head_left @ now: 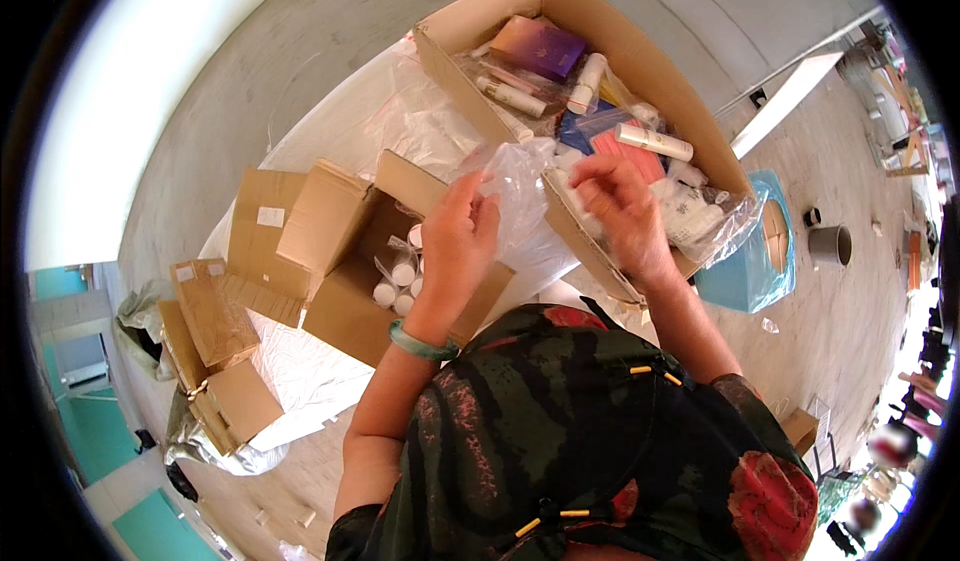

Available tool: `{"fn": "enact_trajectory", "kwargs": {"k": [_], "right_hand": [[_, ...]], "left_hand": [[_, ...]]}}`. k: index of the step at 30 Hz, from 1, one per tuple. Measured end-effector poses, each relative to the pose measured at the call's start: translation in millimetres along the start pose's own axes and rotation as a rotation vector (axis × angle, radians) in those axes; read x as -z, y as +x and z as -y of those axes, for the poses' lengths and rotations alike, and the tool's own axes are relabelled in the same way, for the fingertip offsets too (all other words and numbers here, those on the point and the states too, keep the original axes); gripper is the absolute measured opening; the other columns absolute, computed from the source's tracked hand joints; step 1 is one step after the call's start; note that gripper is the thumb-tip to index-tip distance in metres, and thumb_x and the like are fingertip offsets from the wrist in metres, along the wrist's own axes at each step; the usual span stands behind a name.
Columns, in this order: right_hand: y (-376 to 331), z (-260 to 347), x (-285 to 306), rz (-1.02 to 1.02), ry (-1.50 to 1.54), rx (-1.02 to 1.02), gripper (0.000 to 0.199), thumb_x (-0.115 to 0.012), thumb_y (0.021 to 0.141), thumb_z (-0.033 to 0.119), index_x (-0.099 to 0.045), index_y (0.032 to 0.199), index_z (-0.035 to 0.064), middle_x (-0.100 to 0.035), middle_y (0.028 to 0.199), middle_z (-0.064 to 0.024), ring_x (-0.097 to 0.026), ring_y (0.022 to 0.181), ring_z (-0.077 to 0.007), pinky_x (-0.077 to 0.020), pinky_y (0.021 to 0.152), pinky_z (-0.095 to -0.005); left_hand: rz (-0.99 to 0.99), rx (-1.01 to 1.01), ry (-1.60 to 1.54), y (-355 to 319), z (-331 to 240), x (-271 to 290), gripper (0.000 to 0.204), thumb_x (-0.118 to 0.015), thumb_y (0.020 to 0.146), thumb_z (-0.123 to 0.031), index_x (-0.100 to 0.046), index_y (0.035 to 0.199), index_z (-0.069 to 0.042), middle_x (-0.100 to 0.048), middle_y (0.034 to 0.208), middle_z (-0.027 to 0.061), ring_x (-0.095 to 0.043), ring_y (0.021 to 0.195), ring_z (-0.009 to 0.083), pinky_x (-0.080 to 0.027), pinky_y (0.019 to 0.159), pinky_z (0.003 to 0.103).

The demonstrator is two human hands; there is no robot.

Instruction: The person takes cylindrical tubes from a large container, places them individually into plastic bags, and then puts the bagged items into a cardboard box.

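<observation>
My left hand (462, 223), with a green bangle at the wrist, pinches the edge of a clear plastic bag (520, 186). The crumpled bag hangs between my two hands. My right hand (622, 209) hovers over the near edge of a large cardboard box (470, 86), fingers loosely bent and apart, with nothing visible in them. Inside that box are a purple-orange carton (538, 47), several white tubes, one of them a white tube (654, 142) beside my right hand, and plastic-wrapped packs. Under my left hand, a smaller open carton (345, 306) holds several white cylindrical bottles (403, 269).
Flattened and opened cardboard boxes (215, 311) lie at the left on the white-covered table (310, 371). At the right are a blue plastic-lined bin (740, 286) and a grey bucket (830, 245) on the floor. Blurred people show at the far right edge.
</observation>
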State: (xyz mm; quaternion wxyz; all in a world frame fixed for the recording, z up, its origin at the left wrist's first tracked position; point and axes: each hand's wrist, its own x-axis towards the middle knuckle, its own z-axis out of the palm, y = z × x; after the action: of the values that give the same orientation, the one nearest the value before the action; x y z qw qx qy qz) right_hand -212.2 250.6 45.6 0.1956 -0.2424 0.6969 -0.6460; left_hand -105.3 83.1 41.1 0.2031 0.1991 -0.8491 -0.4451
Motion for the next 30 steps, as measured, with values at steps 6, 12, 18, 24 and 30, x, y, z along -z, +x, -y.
{"fn": "enact_trajectory", "kwargs": {"k": [6,12,18,24,30], "right_hand": [[-7,29,-16,0.341,-0.68,0.485,0.018,-0.056,0.075,0.002,-0.058,0.092,0.0082,-0.059,0.092,-0.0092,-0.061,0.078,-0.0292,-0.0504,0.062,-0.0365],[-7,3,17,0.488,-1.051,0.372,0.007,-0.056,0.076,0.007,-0.056,0.083,0.0068,-0.054,0.081,-0.0085,-0.061,0.074,-0.0285,-0.048,0.058,-0.0396],[0,-3,32,0.485,-0.996,0.239,0.008,-0.057,0.08,0.014,-0.056,0.079,0.0053,-0.057,0.078,-0.0109,-0.062,0.077,-0.0269,-0.0483,0.061,-0.0386],[28,-15,48,0.497,-0.505,0.161,0.015,-0.062,0.08,0.016,-0.059,0.088,0.0032,-0.062,0.084,-0.0135,-0.062,0.08,-0.0252,-0.0482,0.068,-0.0329],[84,-106,82,0.17,-0.152,-0.153,0.028,-0.065,0.08,0.016,-0.061,0.106,0.0053,-0.063,0.1,-0.0098,-0.059,0.093,-0.0198,-0.0464,0.083,-0.0316]], "left_hand": [[0.109,-0.051,-0.05,1,-2,-12,0.04,-0.059,0.079,0.001,-0.056,0.118,-0.009,-0.055,0.075,0.0037,-0.05,0.064,0.0089,-0.044,0.06,0.023],[0.223,0.049,-0.019,13,-11,-8,0.036,-0.059,0.079,0.0,-0.051,0.113,-0.006,-0.056,0.089,0.0075,-0.051,0.06,0.016,-0.044,0.056,0.028],[0.323,-0.069,-0.065,17,-12,-13,0.017,-0.056,0.078,0.003,-0.049,0.093,-0.003,-0.058,0.107,0.0127,-0.054,0.063,0.0117,-0.042,0.055,0.026],[0.431,-0.208,0.084,18,-9,-12,0.014,-0.056,0.077,0.005,-0.061,0.089,0.0,-0.054,0.12,0.0145,-0.062,0.087,0.0221,-0.048,0.068,0.028],[0.276,-0.12,0.14,19,-2,-10,0.033,-0.057,0.076,0.004,-0.058,0.109,0.0,-0.056,0.113,0.0167,-0.061,0.076,0.028,-0.049,0.067,0.032]]}}
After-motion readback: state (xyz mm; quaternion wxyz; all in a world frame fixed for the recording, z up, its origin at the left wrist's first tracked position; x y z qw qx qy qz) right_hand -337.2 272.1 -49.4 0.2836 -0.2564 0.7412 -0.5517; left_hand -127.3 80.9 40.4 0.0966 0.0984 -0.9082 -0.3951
